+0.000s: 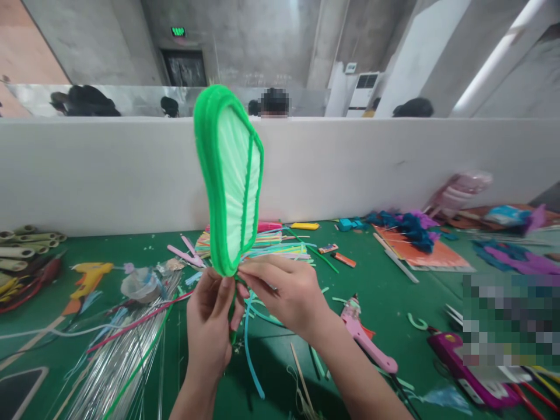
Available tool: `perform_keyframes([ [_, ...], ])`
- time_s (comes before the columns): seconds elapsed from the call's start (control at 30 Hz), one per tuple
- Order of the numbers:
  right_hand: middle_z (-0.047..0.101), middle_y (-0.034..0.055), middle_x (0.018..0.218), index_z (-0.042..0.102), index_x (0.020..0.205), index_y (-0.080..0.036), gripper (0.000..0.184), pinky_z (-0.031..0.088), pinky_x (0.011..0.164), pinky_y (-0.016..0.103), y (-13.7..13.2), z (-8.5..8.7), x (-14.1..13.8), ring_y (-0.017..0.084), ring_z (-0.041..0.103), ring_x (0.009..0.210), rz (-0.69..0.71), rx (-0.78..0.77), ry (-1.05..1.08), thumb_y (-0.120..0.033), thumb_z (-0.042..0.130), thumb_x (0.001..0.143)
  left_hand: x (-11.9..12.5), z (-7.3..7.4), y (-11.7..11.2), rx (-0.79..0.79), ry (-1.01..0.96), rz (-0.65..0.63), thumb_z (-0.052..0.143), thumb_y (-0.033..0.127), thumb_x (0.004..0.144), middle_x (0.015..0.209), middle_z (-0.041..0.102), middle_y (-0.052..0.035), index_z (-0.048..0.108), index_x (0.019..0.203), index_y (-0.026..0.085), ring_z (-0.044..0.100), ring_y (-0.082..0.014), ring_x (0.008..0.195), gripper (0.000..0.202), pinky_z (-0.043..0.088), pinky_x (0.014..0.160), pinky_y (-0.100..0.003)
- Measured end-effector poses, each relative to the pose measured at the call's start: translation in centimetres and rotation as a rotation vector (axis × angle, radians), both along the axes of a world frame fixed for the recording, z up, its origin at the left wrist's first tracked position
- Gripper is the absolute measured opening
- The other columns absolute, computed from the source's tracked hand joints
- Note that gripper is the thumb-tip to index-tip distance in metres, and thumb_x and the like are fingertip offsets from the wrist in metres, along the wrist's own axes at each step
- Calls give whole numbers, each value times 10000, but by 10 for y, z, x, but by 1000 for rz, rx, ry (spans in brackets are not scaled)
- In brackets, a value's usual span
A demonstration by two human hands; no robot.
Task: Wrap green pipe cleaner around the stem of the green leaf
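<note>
A leaf-shaped piece (230, 175) stands upright in front of me, a bright green fuzzy pipe-cleaner frame with pale green mesh stretched across it. My left hand (210, 326) is closed round its green stem just below the leaf's base. My right hand (284, 291) pinches the base of the leaf from the right, fingertips pressed against the stem. Both hands hover over the green table (376, 286).
A yellow glue gun (90, 274) lies left, a pink glue gun (365, 335) right of my hands. Silver wires (118, 356), coloured sticks (271, 242), floral-tape rolls (21, 242), orange paper (420, 251) and purple scraps litter the table. A white partition (394, 163) runs behind, with other people's heads beyond it.
</note>
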State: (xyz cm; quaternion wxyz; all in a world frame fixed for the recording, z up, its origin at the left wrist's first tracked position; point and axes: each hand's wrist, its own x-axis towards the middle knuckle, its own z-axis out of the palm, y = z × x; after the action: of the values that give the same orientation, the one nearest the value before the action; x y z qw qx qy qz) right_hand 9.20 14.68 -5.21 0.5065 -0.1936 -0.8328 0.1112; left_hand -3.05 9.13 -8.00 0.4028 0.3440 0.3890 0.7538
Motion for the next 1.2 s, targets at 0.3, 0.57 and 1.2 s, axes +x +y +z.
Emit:
perform_keyframes([
  [0.3, 794, 81, 962, 723, 997, -199, 172, 632, 714, 343, 3, 7, 1, 212, 754, 850, -77, 196, -117, -182, 558, 956, 0, 2, -1, -15, 16, 52, 724, 285, 855, 607, 562, 53, 653, 822, 183, 388, -7, 373, 128, 276, 329, -111],
  [0.57, 786, 65, 976, 716, 983, -221, 162, 612, 774, 334, 2, 4, -1, 195, 740, 885, -31, 43, -71, -197, 560, 949, 0, 2, 0, -24, 15, 54, 751, 305, 826, 589, 546, 52, 639, 808, 179, 392, -22, 392, 170, 291, 318, -97],
  [1.2, 713, 30, 777, 649, 803, -203, 116, 498, 679, 285, -9, -4, -4, 167, 654, 719, -93, -370, 73, -142, 589, 882, 3, -4, 8, -56, 55, -42, 672, 413, 886, 565, 516, 67, 603, 846, 177, 342, 1, 325, 249, 233, 306, -101],
])
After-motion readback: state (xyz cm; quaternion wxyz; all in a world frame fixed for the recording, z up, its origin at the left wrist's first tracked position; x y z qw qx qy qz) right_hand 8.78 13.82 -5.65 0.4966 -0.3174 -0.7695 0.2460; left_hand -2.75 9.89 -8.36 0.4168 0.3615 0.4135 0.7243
